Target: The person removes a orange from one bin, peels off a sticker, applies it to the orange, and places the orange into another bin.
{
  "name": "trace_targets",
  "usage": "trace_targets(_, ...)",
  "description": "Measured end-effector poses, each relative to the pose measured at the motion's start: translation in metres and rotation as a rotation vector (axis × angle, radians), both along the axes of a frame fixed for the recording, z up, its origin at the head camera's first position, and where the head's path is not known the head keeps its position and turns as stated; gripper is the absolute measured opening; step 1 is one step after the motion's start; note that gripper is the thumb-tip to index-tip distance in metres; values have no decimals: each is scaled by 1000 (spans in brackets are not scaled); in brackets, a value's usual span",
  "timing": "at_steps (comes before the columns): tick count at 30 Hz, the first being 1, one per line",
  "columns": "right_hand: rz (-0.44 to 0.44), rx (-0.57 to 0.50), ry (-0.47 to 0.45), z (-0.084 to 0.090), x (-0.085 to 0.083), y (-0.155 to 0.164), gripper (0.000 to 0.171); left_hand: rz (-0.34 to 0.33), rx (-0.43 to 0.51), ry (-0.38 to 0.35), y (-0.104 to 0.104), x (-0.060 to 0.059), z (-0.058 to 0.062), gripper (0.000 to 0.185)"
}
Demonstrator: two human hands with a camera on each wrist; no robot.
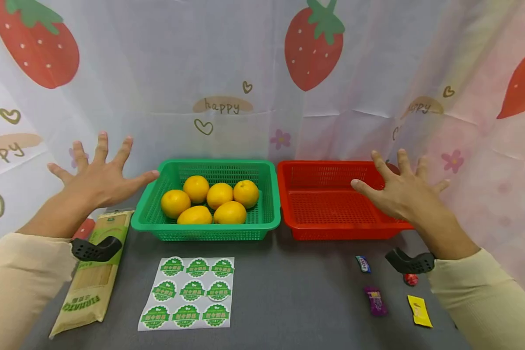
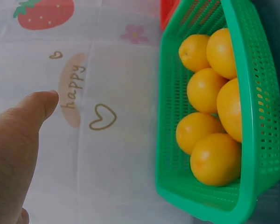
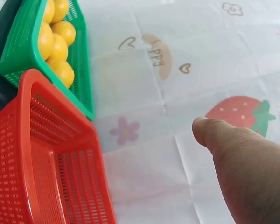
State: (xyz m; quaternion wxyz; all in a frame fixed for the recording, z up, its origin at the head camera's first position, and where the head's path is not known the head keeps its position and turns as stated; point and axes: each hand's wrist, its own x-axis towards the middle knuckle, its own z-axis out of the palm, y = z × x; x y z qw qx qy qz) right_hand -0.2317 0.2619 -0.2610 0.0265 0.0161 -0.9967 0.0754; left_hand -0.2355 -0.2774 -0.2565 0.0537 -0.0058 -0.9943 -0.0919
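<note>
Strawberry-printed cloth hangs behind a dark grey table [image 1: 288, 291] that carries, from the left, a spaghetti packet [image 1: 94, 274], a sheet of green stickers [image 1: 188, 293], a green basket [image 1: 267, 214] with six oranges [image 1: 219, 194], an empty red basket [image 1: 332, 228] touching it, and four small sweets [image 1: 375, 300]. Left hand [image 1: 97, 179] hovers just left of the green basket, its grip spread wide with fingers apart, holding nothing. Right hand [image 1: 403, 190] hovers over the red basket's right end, its grip likewise splayed and empty.
</note>
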Motion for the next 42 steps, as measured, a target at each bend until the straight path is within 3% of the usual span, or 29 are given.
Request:
trace_targets(14, -12, -18, 0, 2, -2, 4, 97, -5, 0, 4, 0, -3, -2, 101)
trace_targets(20, 7, -18, 36, 7, -3, 0, 98, -30, 27, 51, -2, -3, -8, 99)
trace_targets(32, 101, -20, 140, 13, -9, -22, 98, -88, 138, 132, -12, -1, -54, 92)
trace_targets(42, 154, -74, 194, 1, -16, -44, 97, -129, 197, 146, -12, 2, -96, 88)
